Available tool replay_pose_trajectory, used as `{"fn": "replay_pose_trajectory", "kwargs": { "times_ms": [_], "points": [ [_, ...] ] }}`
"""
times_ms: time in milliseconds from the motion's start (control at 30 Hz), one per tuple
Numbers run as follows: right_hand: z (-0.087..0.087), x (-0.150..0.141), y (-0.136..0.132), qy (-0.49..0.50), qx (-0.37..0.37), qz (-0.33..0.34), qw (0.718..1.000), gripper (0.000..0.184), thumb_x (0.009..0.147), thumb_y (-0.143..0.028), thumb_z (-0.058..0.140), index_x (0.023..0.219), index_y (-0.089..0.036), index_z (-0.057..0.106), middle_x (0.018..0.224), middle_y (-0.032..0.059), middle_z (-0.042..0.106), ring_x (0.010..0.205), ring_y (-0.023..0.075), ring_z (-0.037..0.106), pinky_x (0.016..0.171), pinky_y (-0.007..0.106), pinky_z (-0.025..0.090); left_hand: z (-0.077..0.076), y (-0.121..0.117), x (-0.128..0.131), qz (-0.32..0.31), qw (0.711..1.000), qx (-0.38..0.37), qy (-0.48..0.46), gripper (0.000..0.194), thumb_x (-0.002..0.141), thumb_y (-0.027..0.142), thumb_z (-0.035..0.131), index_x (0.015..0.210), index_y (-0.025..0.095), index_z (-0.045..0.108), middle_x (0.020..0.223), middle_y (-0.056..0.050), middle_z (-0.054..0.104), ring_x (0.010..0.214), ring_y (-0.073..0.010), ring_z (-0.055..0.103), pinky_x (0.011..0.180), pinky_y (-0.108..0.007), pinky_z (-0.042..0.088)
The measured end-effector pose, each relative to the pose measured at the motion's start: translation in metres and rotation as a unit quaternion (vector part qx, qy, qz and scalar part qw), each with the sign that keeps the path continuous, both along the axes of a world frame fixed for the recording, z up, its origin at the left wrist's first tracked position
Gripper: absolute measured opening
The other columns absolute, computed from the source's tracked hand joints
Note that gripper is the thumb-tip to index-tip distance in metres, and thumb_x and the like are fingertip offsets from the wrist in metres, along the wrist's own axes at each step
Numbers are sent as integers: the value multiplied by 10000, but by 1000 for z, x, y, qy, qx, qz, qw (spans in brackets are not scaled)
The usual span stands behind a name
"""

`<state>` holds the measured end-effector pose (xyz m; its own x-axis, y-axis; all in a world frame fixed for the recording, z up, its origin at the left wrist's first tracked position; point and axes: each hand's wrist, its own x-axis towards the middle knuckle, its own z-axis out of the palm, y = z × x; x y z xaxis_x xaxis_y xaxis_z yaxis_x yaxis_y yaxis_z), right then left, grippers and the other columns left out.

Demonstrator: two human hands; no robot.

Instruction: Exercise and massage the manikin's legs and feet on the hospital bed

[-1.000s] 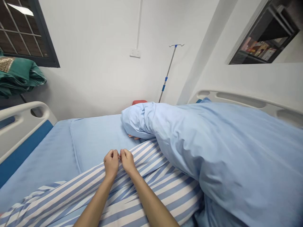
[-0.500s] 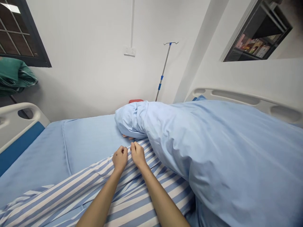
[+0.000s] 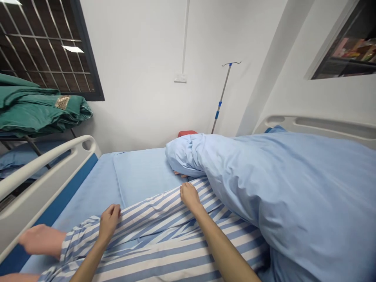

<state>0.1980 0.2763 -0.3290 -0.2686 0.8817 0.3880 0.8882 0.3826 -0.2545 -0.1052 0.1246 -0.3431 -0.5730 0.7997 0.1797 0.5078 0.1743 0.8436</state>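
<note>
Two legs in blue-and-white striped pajama trousers lie stretched along the bed. My right hand is closed on the cloth of the far leg, close to the quilt's edge. Farther down that leg, toward the ankle, my left hand has its fingers curled at the trousers' far side; the fingertips are partly hidden. A bare foot sticks out of the cuff, and part of a second shows at the bottom left. The light-blue quilt covers the upper body. Fingertips peep out beneath it.
A blue sheet covers the mattress. The bed's footboard stands at left, its headboard at right. Behind are an IV pole and a red object. Green folded cloth lies at the left.
My left hand has moved away from my right, down the leg toward the foot. My right hand stays near the quilt. The view has turned left, bringing the feet and footboard into sight.
</note>
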Motion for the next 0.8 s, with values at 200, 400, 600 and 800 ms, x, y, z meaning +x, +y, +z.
{"fn": "replay_pose_trajectory", "kwargs": {
  "times_ms": [200,400,600,800],
  "points": [
    [7,-120,-75,78,-53,182,979,254,891,-197,376,765,-180,595,750,69,628,690,163,535,630,263,324,-25,-38,-64,43,997,21,-61,359,762,497,405,569,207,494,523,30,525,590,-151,507,628,-259,391],
    [-11,-257,-145,257,-96,307,911,327,927,-279,323,691,-196,534,675,13,589,619,126,496,568,236,296,-18,-34,-70,41,987,83,-129,341,708,506,479,570,196,505,532,28,523,581,-142,489,606,-260,410],
    [-24,-283,-141,353,-202,240,881,379,919,-329,310,614,-192,488,560,-7,517,532,121,453,505,235,278,-11,-21,-61,97,978,102,-151,301,743,436,440,547,208,420,493,55,430,529,-115,422,541,-237,364],
    [-11,-249,-116,377,-226,223,870,375,907,-360,310,592,-194,426,541,-27,463,530,109,428,527,225,301,-11,-2,-30,75,991,72,-79,323,777,418,395,528,214,364,478,61,363,521,-109,368,542,-235,316]
  ]
}}
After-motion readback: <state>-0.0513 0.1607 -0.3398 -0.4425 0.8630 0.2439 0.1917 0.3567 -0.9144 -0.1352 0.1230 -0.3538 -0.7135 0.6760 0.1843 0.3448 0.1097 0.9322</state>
